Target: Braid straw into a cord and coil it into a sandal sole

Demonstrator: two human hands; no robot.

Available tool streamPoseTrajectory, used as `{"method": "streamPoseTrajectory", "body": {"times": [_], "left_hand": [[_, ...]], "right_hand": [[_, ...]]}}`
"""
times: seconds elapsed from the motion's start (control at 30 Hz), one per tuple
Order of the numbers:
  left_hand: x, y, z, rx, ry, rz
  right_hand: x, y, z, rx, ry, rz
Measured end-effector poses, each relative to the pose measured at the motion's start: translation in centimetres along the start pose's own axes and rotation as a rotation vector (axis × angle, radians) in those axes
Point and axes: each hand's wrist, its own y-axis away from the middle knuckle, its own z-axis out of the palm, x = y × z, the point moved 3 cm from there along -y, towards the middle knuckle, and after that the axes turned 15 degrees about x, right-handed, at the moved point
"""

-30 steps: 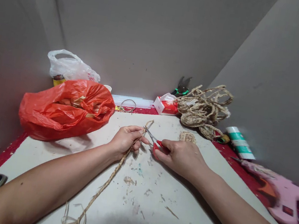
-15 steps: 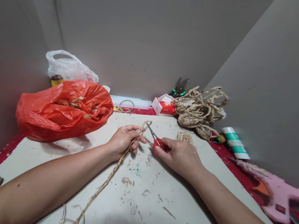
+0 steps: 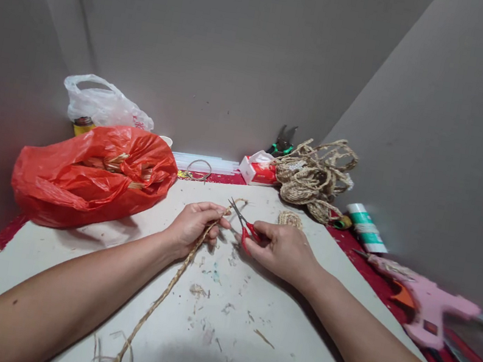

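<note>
Your straw-coloured braided cord (image 3: 180, 272): slanting away from you, near end in wispy loops, far end curling rightward. Your red-handled scissors (image 3: 243, 224): blades slightly parted, tips by cord's far stretch (contact unclear).

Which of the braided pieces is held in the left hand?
The long single braid, stretched out toward the viewer from the left hand; the small coil lies beyond the right hand, and the large bundle farther back.
</note>
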Motion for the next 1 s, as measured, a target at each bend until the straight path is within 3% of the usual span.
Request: {"method": "streamPoseTrajectory", "body": {"times": [0.27, 0.57, 0.73, 1.0], "left_hand": [[0.02, -0.06, -0.05, 0.007, 0.02, -0.027], [-0.19, -0.15, 0.02, 0.017, -0.016, 0.007], [-0.29, -0.14, -0.07, 0.012, 0.004, 0.02], [0.04, -0.5, -0.29, 0.01, 0.084, -0.019]], "right_hand": [[-0.26, -0.18, -0.13, -0.003, 0.087, -0.058], [0.04, 0.05, 0.01, 0.108, -0.092, -0.044], [-0.27, 0.09, -0.24, 0.136, -0.077, -0.087], [-0.66, 0.06, -0.37, 0.076, 0.037, -0.164]]}}
